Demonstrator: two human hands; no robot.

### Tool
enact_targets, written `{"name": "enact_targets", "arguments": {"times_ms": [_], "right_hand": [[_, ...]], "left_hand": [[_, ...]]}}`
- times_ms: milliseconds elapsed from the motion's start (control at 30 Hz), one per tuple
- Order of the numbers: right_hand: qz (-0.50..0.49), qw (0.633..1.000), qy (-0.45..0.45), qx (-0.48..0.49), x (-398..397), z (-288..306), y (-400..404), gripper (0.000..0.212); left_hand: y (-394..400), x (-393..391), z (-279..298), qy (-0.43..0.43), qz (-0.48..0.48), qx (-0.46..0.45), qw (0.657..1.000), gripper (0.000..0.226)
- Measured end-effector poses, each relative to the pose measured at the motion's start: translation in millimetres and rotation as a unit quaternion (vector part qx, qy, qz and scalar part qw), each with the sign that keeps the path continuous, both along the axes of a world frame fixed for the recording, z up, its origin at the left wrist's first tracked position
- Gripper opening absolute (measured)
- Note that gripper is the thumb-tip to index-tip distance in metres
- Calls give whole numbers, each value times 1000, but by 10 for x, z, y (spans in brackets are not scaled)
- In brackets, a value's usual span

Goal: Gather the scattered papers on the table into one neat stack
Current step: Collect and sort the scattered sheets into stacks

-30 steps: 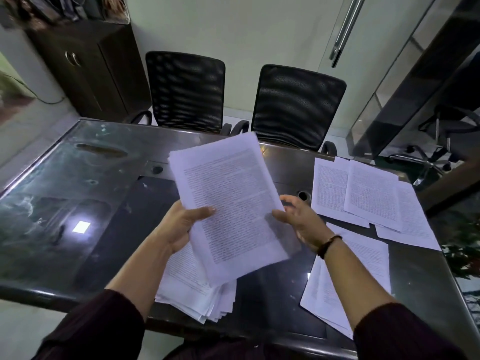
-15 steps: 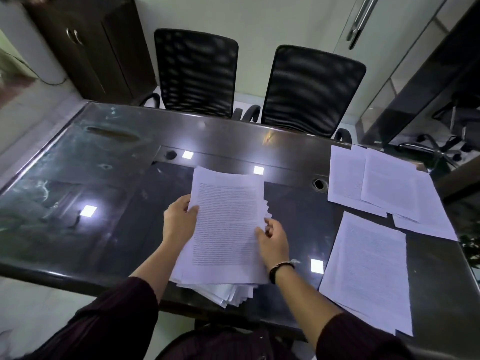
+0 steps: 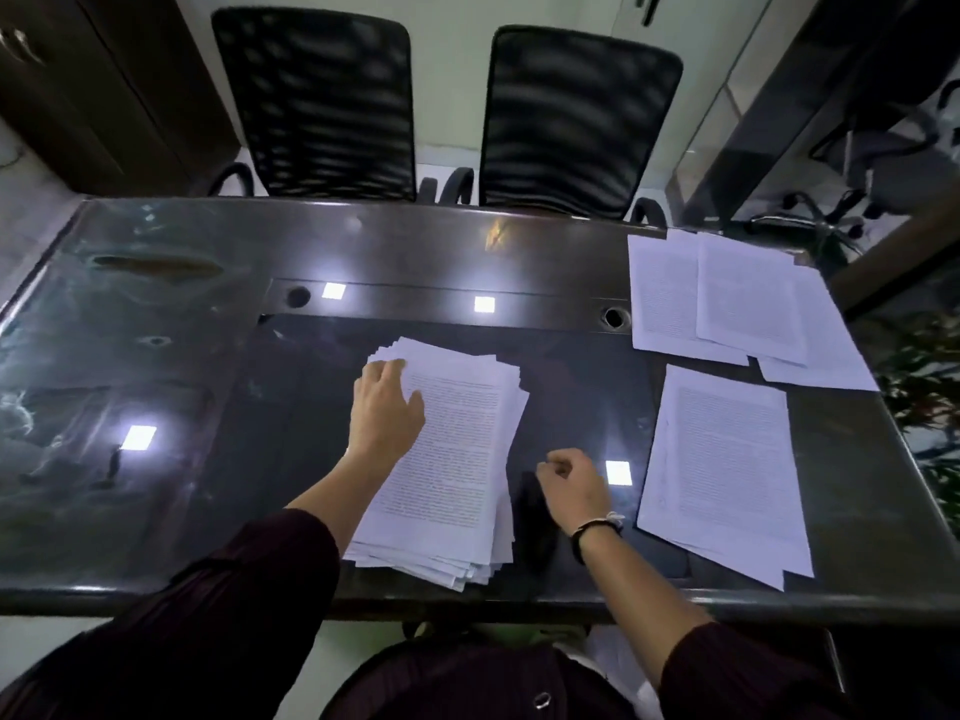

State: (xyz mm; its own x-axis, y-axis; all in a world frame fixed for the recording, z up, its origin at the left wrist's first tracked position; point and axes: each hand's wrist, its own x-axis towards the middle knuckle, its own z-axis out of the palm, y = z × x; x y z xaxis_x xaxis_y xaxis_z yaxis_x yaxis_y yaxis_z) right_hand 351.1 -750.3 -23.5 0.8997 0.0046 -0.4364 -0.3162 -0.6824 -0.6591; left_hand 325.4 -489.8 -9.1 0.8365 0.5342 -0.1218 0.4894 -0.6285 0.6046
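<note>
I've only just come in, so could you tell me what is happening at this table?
A person is gathering printed papers. Their left hand rests flat on the main stack near the table's front edge. The right hand hovers beside it, loosely curled and holding nothing. Two loose groups lie uncollected on the right.

1. The printed sheets held up in both hands a second ago now lie on the stack of papers point(image 3: 457, 459).
2. The left hand point(image 3: 384, 407) rests flat on top, stack beneath its fingers.
3. The right hand point(image 3: 571, 485) has let go, loosely curled, stack just left of its fingers.
</note>
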Motion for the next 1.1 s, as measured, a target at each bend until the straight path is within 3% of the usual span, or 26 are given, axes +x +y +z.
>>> {"name": "enact_targets", "arguments": {"times_ms": [233,367,467,567,633,733,867,967,1100], "right_hand": [[-118,991,-66,-3,468,356,-1134,18],[-167,982,-74,-49,793,391,-1879,24],[-165,979,-16,-119,1098,189,-2485,31],[-140,960,79,-230,1325,-169,-2909,71],[-117,954,90,-261,1356,-307,-2994,84],[-107,977,57,-176,1442,-344,-3016,65],[-77,994,81,-22,1518,-248,-3172,18],[-75,990,82,83,1611,-125,-3398,8],[-79,982,54,161,2065,40,-3539,13]], "left_hand": [[-1102,599,98,-29,-154,-97,983,29],[-1843,871,52,20,-239,-81,967,30],[-2452,1085,-66,102,-276,-86,952,39],[-2946,1224,-178,156,-232,-125,952,40],[-3220,1281,-242,171,-163,-189,953,49],[-3599,1461,-303,182,-106,-249,945,58],[-3776,1530,-270,159,-97,-255,949,29],[-3809,1550,-139,121,-87,-290,945,18],[-3748,1879,12,66,-44,-295,952,18]]}}
